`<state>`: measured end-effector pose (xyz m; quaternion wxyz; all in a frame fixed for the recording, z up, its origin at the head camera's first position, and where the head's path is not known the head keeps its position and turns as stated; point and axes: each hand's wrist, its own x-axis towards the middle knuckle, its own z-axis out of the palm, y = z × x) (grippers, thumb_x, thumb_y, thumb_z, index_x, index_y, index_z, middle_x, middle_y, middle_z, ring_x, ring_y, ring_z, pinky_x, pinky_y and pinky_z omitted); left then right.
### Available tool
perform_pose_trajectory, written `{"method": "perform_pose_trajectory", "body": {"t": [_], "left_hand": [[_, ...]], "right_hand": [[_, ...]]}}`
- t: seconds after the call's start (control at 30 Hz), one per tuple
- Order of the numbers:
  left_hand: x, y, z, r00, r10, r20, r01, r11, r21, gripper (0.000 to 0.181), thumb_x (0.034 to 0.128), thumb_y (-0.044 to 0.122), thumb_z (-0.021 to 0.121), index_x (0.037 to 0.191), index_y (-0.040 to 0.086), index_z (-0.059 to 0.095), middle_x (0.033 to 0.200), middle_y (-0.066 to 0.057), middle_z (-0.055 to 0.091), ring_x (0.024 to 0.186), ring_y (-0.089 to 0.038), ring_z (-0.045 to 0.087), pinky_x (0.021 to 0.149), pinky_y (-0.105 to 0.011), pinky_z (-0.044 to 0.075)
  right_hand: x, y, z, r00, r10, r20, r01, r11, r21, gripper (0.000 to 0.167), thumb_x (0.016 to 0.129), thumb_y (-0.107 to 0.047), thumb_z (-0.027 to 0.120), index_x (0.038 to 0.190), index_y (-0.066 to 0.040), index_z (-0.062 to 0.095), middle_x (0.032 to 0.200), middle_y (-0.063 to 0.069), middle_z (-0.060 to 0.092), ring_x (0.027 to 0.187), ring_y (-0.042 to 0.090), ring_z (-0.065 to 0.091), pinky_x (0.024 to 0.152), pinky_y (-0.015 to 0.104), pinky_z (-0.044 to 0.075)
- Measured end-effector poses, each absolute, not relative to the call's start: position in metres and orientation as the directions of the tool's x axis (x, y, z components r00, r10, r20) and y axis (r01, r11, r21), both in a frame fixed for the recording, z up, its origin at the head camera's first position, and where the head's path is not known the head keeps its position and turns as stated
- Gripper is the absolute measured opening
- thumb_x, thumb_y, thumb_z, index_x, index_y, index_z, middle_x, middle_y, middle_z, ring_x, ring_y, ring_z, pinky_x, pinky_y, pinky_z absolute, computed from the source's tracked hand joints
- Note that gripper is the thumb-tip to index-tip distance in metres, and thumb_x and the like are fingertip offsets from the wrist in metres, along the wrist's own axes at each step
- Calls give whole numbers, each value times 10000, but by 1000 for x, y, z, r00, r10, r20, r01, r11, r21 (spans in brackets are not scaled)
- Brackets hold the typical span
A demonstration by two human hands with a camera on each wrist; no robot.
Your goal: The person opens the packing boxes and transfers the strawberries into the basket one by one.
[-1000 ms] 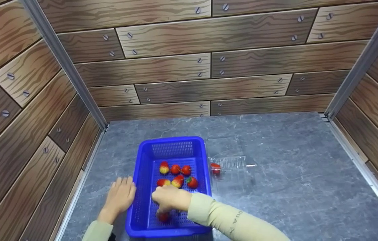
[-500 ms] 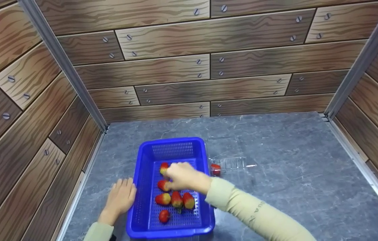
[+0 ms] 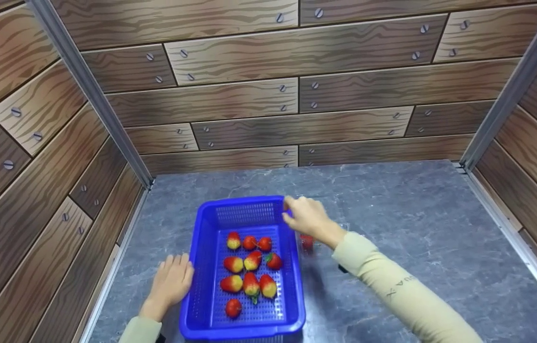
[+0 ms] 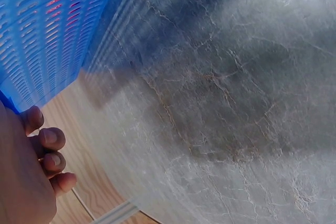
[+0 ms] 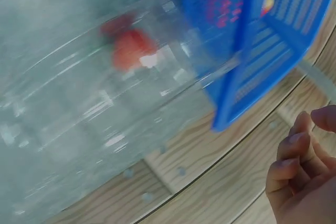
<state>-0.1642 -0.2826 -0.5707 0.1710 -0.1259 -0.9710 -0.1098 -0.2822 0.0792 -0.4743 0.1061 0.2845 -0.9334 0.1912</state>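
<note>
A blue perforated basket holds several red and red-yellow strawberry-like fruits and smaller round red fruits, spread in loose rows. Against its left side rests my left hand, fingers extended in the head view; the left wrist view shows the fingertips bent beside the blue wall. My right hand is over the far right rim, its fingers loosely bent and holding nothing. Beneath it, right of the basket, lies a clear plastic container with red fruit inside, blurred and partly hidden by the hand in the head view.
Grey marbled tabletop extends right of and behind the basket. Wood-patterned panels enclose the back and both sides, joined by metal corner posts.
My right hand has moved from the near part of the basket, across the fruits, to the far right rim. The fruits it covered now show. My left hand has stayed in place.
</note>
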Motion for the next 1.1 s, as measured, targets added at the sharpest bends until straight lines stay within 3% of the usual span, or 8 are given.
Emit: {"method": "perform_pose_trajectory", "body": {"t": [0.27, 0.4, 0.67, 0.87, 1.1], "left_hand": [[-164, -281, -570, -914, 207, 350, 280, 945, 171, 170, 975, 119, 471, 1011, -15, 568, 861, -157, 587, 833, -359, 517, 724, -487, 412], [-165, -282, -569, -914, 202, 353, 274, 947, 169, 202, 977, 114, 466, 1048, -40, 576, 898, -180, 600, 864, -377, 526, 754, -506, 419], [-162, -283, -572, -908, 202, 367, 280, 945, 171, 175, 969, 112, 476, 1009, -27, 573, 855, -161, 582, 828, -364, 513, 717, -486, 408], [-160, -283, -572, -918, 189, 347, 264, 947, 182, 227, 976, 116, 467, 1075, -52, 583, 925, -187, 618, 879, -377, 529, 754, -498, 416], [-162, -282, -569, -924, 188, 334, 261, 947, 189, 179, 978, 119, 464, 1018, -19, 572, 870, -156, 590, 843, -359, 515, 736, -489, 411]], "right_hand": [[-290, 112, -500, -888, -426, 172, -458, 792, -404, 62, 798, -82, 680, 855, -69, 659, 711, 31, 622, 652, 237, 606, 587, 431, 511], [-290, 121, -516, -908, -412, 81, -399, 784, -475, 149, 762, -22, 675, 910, -19, 687, 790, 57, 656, 731, 234, 625, 677, 422, 535], [-280, 127, -540, -912, -409, -1, -332, 740, -585, 369, 711, 66, 692, 1080, 60, 687, 1040, 228, 694, 943, 365, 675, 823, 476, 548], [-272, 127, -562, -898, -438, 51, -364, 669, -648, 388, 675, 125, 679, 1062, 95, 689, 959, 229, 700, 853, 351, 683, 743, 440, 563], [-263, 128, -580, -923, -381, 60, -312, 646, -696, 376, 704, 151, 694, 1075, 94, 679, 912, 169, 684, 790, 264, 641, 729, 412, 556]]}}
